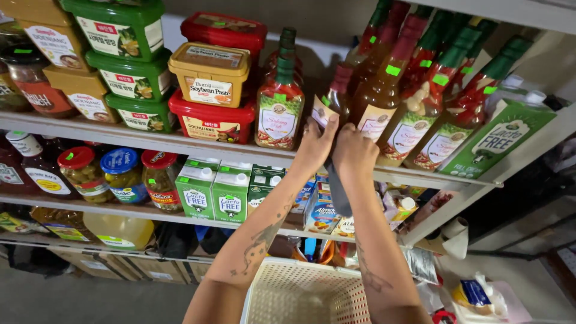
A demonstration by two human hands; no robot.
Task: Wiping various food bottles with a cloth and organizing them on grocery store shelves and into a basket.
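- Dark glass bottle [333, 99]: slim, brown, with a dark red cap and a pale label on its lower body. It stands on the top shelf [150, 143], near the front edge, and leans slightly to the left. It sits between a green-capped sauce bottle and a row of taller amber bottles.
- Grey cloth [338, 191]: dark, narrow, hanging limp below the shelf's front edge, directly under the bottle.

The left hand [314, 147] grips a glossy brown glass sauce bottle [333, 99] with a smooth paper label. The right hand [354, 153] holds matt dark-grey cloth [338, 191] just beneath. Below the grip sits a cream perforated plastic basket [306, 294].
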